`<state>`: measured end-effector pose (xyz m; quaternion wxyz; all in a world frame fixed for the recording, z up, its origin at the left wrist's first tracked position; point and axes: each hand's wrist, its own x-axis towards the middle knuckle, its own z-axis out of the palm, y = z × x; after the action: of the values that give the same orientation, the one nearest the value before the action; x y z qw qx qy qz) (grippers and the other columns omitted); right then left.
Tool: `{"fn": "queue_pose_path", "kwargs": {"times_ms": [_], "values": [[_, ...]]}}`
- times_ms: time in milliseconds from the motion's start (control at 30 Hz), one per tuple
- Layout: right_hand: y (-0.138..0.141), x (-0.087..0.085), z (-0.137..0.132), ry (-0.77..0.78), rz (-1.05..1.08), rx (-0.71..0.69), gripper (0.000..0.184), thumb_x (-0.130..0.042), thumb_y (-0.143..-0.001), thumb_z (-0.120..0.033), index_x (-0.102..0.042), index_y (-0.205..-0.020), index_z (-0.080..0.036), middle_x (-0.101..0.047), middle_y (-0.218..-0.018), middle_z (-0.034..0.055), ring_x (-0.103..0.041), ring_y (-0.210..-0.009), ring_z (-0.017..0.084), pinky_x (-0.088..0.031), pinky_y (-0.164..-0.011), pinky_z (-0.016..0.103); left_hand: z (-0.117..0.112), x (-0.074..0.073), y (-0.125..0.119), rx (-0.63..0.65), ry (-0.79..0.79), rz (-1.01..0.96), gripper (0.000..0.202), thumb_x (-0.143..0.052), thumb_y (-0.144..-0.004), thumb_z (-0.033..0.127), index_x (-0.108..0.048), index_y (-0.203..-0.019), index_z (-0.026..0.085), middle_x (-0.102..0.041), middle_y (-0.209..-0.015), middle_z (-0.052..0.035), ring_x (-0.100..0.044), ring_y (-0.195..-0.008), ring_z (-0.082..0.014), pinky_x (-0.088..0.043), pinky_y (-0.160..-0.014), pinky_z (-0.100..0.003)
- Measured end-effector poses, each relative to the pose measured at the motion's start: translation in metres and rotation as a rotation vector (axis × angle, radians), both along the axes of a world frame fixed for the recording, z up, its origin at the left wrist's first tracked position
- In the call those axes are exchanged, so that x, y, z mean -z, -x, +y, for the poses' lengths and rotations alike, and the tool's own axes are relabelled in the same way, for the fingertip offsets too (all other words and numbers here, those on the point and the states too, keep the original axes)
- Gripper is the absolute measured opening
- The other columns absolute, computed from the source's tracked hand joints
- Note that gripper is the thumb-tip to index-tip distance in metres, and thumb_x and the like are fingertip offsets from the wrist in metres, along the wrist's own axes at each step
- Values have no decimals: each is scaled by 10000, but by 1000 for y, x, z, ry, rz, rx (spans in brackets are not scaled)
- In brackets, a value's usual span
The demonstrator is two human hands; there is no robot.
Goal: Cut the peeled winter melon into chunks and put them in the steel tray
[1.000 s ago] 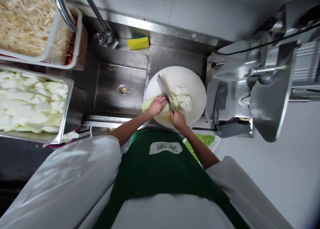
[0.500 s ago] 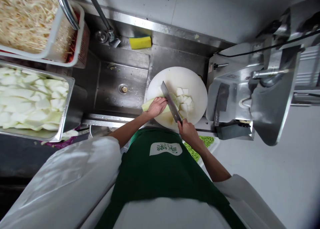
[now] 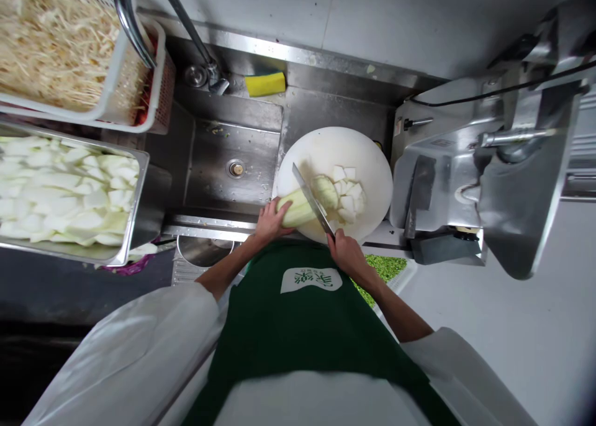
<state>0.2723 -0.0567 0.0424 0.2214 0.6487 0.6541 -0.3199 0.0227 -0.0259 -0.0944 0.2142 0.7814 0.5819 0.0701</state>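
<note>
On a round white cutting board (image 3: 302,146) lies a long, pale green peeled gourd (image 3: 293,210). My left hand (image 3: 270,222) is wrapped round its left end, fingers over the top. My right hand (image 3: 345,251) grips the handle of a broad kitchen knife (image 3: 310,196), whose blade slants across the gourd. Just right of the blade lies a cut portion of gourd (image 3: 326,191); whether it is fully separated, I cannot tell. Several white gourd chunks (image 3: 351,196) are heaped beyond it on the board.
Left of the board is a steel sink (image 3: 212,159) with a faucet (image 3: 186,22) and a yellow sponge (image 3: 265,84) behind. A steel pan (image 3: 142,184) of pale slices and a basket (image 3: 112,72) of bean sprouts stand farther left. A slicing machine (image 3: 437,140) stands close on the right.
My left hand has slid left, away from the blade to the gourd's far end. The knife tip has swung slightly left, and more of the gourd shows. The whole view has shifted a little.
</note>
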Motion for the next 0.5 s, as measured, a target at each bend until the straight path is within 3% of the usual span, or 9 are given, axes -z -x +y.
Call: {"fn": "queue_pose_path", "kwargs": {"times_ms": [100,267,367,500], "values": [[11,5,6,16,-8,-11,359,-322,-1105,-374,-542,-1179,-100,-744,-982,179,-729,-933,277,-464,-761,303,-12,8,5,9,24,11,929,-860,-704,586,-488,-1482,240,-452,-1480,-224,-526,-1216,-411,-433,-990,-500],[28,38,34,-75,31,-30,398,-306,-1110,-362,-612,-1133,-109,-738,-1054,176,-718,-990,266,-478,-814,299,-11,15,6,13,-30,0,930,-883,-674,580,-510,-1460,248,-455,-1472,-216,-543,-1181,-390,-444,-981,-483],[12,48,47,-141,38,-64,405,-328,-1109,-386,-628,-1120,-114,-743,-1043,163,-716,-993,266,-471,-830,297,-8,13,-4,-17,-66,-22,924,-881,-686,569,-507,-1461,232,-472,-1438,-220,-545,-1174,-382,-450,-976,-473],[-21,39,51,-180,-34,-91,398,-344,-1105,-399,-612,-1146,-106,-748,-1014,173,-719,-980,281,-459,-810,299,7,5,-29,-30,-110,-79,851,-822,-760,591,-509,-1456,213,-455,-1460,-226,-504,-1230,-394,-420,-1009,-504]]}}
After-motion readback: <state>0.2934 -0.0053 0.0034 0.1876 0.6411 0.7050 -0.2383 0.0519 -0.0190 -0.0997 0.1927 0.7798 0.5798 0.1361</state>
